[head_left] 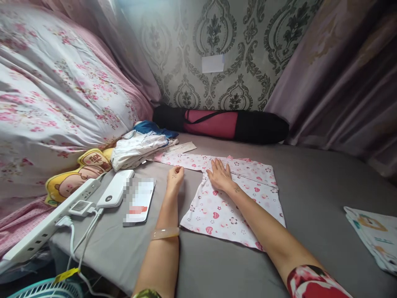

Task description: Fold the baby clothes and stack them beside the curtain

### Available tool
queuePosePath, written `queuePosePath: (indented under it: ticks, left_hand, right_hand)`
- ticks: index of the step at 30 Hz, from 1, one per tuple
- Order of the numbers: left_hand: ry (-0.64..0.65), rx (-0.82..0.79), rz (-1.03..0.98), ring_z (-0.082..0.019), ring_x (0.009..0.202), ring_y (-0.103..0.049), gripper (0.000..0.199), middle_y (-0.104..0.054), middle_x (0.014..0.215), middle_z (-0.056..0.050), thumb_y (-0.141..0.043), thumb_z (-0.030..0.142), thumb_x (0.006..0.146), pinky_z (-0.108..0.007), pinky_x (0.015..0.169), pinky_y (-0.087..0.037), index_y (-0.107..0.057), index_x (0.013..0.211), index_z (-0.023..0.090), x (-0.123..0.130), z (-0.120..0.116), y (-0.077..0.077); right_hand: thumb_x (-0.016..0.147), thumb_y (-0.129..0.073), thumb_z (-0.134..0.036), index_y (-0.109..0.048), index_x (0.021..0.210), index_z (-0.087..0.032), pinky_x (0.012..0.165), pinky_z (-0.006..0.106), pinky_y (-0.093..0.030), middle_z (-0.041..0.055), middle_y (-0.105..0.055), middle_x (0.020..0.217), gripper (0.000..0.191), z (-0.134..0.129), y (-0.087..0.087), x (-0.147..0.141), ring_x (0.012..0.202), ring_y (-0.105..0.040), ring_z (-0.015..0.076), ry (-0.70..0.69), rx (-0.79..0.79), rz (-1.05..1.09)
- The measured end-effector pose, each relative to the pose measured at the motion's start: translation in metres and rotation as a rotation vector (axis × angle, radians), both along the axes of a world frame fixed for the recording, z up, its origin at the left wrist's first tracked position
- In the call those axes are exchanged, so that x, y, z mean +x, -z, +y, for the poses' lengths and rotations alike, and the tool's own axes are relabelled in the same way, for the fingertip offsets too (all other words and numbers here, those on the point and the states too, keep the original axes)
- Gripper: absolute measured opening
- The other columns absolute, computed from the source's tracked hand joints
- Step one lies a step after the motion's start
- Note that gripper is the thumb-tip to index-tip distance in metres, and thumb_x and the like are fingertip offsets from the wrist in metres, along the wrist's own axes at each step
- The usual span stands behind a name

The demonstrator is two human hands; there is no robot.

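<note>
A small white garment (229,207) printed with pink hearts and flowers lies on the grey sheet, one sleeve stretched out to the left and its right part folded over. Flat on its upper part rests my right hand (219,174), fingers spread. My left hand (175,176) is at the lower edge of the left sleeve, its fingers curled together; whether they pinch the fabric is too small to tell. A bangle (166,233) circles my left forearm.
Left of my arm lie a phone (140,203), a white power bank (116,189), a power strip (49,221) with cables and a yellow cushion (79,176). Piled clothes (139,145) and a black-and-pink roll bag (217,124) are behind. Folded cloth (374,236) lies right.
</note>
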State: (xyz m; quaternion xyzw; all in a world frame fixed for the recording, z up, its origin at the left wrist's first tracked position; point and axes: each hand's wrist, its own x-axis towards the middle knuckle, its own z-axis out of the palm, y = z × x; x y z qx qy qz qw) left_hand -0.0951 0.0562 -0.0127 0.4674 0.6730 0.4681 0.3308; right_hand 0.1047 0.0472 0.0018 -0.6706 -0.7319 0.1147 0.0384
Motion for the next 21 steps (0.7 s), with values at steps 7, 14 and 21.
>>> queuePosePath:
  ticks: [7, 14, 21]
  left_hand:
    - [-0.110, -0.046, 0.463, -0.027, 0.106, -0.060, 0.030, -0.069, 0.106, -0.012, -0.046, 0.025, 0.086, -0.038, 0.097, -0.042, -0.069, 0.103, 0.016, -0.010, 0.001, 0.000]
    - [-0.075, -0.049, 0.647, -0.030, 0.115, -0.055, 0.031, -0.065, 0.114, -0.016, -0.042, 0.019, 0.086, -0.042, 0.101, -0.038, -0.067, 0.104, 0.016, -0.007, 0.006, 0.006]
    - [-0.161, -0.091, 0.506, -0.031, 0.106, -0.063, 0.028, -0.068, 0.102, -0.017, -0.054, 0.024, 0.078, -0.041, 0.089, -0.047, -0.062, 0.104, 0.016, -0.037, 0.037, -0.008]
  right_hand:
    - [0.099, -0.015, -0.045, -0.019, 0.155, -0.007, 0.118, 0.049, 0.001, 0.0103, -0.011, 0.163, 0.067, 0.013, 0.003, -0.018, 0.149, -0.005, 0.0242, 0.003, 0.036, 0.058]
    - [0.099, -0.016, -0.044, -0.029, 0.153, -0.014, 0.116, 0.051, -0.003, 0.0094, -0.022, 0.161, 0.063, 0.018, 0.017, -0.022, 0.147, -0.013, 0.0277, 0.019, 0.129, 0.029]
    - [0.098, -0.016, -0.046, -0.032, 0.152, -0.016, 0.115, 0.051, -0.003, 0.0085, -0.023, 0.160, 0.063, 0.020, 0.024, -0.020, 0.147, -0.014, 0.0273, 0.022, 0.164, 0.040]
